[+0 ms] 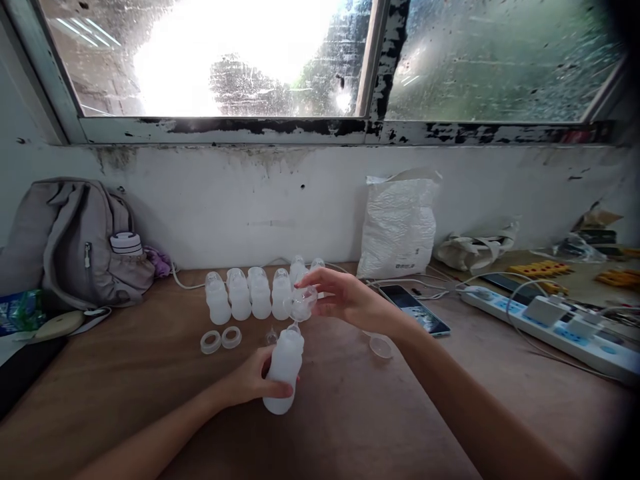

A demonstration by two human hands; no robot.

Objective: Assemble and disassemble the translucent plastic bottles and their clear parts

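Head view is showing a brown wooden table (150,407) spreading beneath both hands, whose forearms are running out of frame. Far left of them, a greyish fabric backpack (75,233) is slumping; beyond the right hand (345,298), a crinkled white bag (397,227) is standing. Beyond the left hand (253,378), frosted bottles (240,300) are standing in a row, the right hand partly hiding those behind it. The left hand is curling closed around a smooth, waisted bottle (286,363), which is leaning, its narrow top pointing away and slightly right. Half open, the right hand is gripping a clear rounded cap (303,305) above that top; whether the two are touching is hard to tell. Two pale rings (211,351) are lying left of and beyond the left hand.
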